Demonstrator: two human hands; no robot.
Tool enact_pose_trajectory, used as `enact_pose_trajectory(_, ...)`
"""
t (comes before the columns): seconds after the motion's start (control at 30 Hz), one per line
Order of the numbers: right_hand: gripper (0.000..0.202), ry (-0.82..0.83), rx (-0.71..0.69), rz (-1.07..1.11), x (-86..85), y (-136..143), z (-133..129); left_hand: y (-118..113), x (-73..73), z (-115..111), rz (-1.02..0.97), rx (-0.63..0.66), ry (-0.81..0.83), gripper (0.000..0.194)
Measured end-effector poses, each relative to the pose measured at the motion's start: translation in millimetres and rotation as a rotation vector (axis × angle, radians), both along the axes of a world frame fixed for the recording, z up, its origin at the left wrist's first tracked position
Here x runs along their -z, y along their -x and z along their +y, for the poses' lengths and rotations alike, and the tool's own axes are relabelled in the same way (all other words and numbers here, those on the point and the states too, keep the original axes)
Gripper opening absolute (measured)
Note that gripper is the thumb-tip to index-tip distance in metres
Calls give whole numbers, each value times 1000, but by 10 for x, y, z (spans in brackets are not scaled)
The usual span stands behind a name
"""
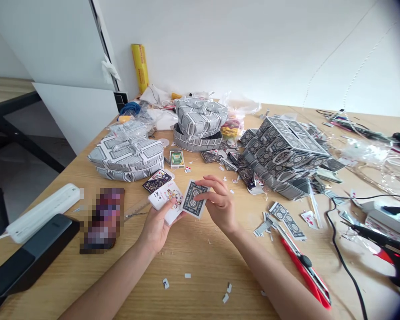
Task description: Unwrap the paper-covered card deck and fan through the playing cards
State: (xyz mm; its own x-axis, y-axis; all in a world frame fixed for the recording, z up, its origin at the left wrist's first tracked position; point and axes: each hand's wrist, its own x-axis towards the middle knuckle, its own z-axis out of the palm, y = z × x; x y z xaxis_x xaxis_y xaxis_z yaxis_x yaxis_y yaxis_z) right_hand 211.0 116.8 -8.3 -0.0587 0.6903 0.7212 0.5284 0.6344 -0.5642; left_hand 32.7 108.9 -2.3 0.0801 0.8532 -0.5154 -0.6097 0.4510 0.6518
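Fingers of the right hand (222, 206), nearly closed, hold one patterned card (190, 202), which I find just right of the face-up stack (162, 194) clasped in the left hand (156, 226), its long axis running forward, leaning slightly right.

left fingers (167, 206) partly hide the cards (174, 193); a dark slab (103, 222) is pixelated.

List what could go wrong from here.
The left hand grips a stack of cards; if its hold eases, cards could slide off. The right hand pinches a single card by its fingers, so it might slip or bend. The red utility knife lies close to the right forearm; a sideways sweep could knock it.
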Motion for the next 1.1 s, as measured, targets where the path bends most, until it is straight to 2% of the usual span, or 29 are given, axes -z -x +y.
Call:
enact_pose_trajectory(0.1,29,40,45,64,55,22,45,14,0,29,-5,-58,-1,27)
enact_pose_trajectory(0.2,12,339,128,128,176,44,197,14,23,42,-6,-96,15,24)
enact_pose_trajectory(0.27,21,567,155,136,286,68,350,10,46,42,-2,-105,37,23)
enact_pose_trajectory(0.33,30,693,159,115,384,105,508,9,66,40,-9,-96,49,21)
enact_pose_trajectory(0.43,28,760,174,55,416,185,645,13,79,41,-28,-55,45,19)
enact_pose_trajectory(0.57,32,701,254,-3,227,285,533,17,61,49,-36,12,25,22)
enact_pose_trajectory(0.63,38,717,185,31,126,312,403,18,47,47,-22,54,-4,24)
enact_pose_trajectory(0.73,51,845,-84,130,55,339,205,27,22,28,-18,151,-53,26)
enact_pose_trajectory(0.83,50,1004,-330,389,55,366,29,43,6,2,-12,257,-38,27)
enact_pose_trajectory(0.9,48,1079,-438,547,65,378,-73,45,12,-12,11,341,-37,31)
enact_pose_trajectory(1.0,41,1057,-447,593,87,378,-191,25,30,-34,83,426,-117,43)
enact_pose_trajectory(1.1,40,973,-416,662,131,349,-240,37,9,-80,221,367,-248,47)
